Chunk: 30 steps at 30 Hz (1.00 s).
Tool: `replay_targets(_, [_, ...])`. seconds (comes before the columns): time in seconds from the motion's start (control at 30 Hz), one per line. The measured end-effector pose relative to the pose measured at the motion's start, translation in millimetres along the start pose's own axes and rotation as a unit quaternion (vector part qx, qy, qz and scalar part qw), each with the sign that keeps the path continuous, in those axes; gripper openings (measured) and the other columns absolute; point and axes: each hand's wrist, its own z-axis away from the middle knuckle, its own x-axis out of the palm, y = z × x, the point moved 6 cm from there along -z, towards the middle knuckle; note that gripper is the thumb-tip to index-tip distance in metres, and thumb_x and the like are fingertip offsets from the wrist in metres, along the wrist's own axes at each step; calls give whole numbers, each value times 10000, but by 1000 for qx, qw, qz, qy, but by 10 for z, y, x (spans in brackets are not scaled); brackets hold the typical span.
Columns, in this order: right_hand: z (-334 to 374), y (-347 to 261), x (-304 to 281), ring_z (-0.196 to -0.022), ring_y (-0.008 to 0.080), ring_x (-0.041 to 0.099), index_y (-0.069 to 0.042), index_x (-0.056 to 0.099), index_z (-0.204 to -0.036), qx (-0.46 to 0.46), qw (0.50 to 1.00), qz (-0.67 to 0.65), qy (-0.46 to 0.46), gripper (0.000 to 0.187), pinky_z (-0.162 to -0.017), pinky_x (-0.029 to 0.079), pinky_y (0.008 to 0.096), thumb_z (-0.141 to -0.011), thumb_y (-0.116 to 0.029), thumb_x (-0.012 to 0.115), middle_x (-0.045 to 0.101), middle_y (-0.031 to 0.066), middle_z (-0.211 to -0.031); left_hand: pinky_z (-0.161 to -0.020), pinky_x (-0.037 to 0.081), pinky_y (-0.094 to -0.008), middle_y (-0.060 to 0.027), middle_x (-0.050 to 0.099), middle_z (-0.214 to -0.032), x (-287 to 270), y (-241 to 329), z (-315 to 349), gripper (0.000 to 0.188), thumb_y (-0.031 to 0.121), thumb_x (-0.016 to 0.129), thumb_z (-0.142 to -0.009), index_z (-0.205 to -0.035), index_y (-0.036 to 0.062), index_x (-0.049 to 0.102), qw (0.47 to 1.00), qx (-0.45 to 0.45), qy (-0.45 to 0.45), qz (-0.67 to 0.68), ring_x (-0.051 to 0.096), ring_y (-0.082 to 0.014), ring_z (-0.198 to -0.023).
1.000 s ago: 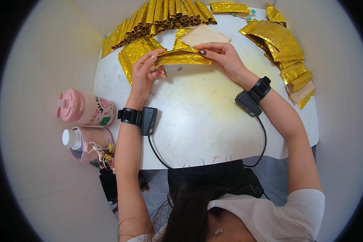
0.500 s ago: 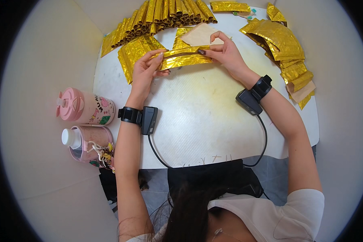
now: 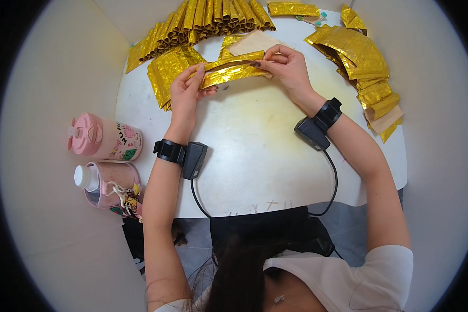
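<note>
Stretching between both hands over the far part of the worktop (image 3: 255,151), a gold foil piece (image 3: 229,77) is held by its two ends: one end is pinched in the left hand's (image 3: 185,93) grip, thumb against fingers, the other in the right hand's (image 3: 290,72), and a long slit is left gaping between. Plenty looks done already: gold tubes (image 3: 208,16) are heaped at the far edge. The piece in hand is judged only part-folded, and flat gold sheets (image 3: 164,75) at the left, plus a fanned gold pile (image 3: 366,54) at the right, appear left to be worked. The white worktop is tinged yellowish and lightly marked. By its left edge, a pink lidded tumbler (image 3: 106,140) is seen; all is enclosed by pale walls (image 3: 62,223), with grey floor tiles (image 3: 195,234) glimpsed below.
</note>
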Motion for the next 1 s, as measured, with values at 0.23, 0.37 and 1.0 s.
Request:
replay_targets(0.23, [-5,-1,34,-739,83,632,-2,637,-851,5,1000,7,-7,60,-628,516,186,-812,-19,680,674,64,-836,-621,519,-222,-29,637,-920,-27,15,10,305,211,552,-942,-1166,5,573,1000,8,6,30,588,-66,-735])
replay_targets(0.37, [7,-30,24,-727,81,629,-8,636,-850,-2,1000,19,-1,73,-619,510,182,-805,-25,691,673,64,-810,-631,522,-220,-27,638,-928,-55,-7,-19,303,212,551,-943,-1169,12,573,999,1,-11,37,587,-63,-735])
replay_targets(1.0, [-10,32,-79,-677,59,612,-36,623,-828,13,999,26,43,139,-593,462,177,-758,-40,743,685,63,-757,-594,520,-203,-53,657,-885,-3,35,10,292,178,543,-946,-1188,15,560,999,9,-31,41,602,-82,-653])
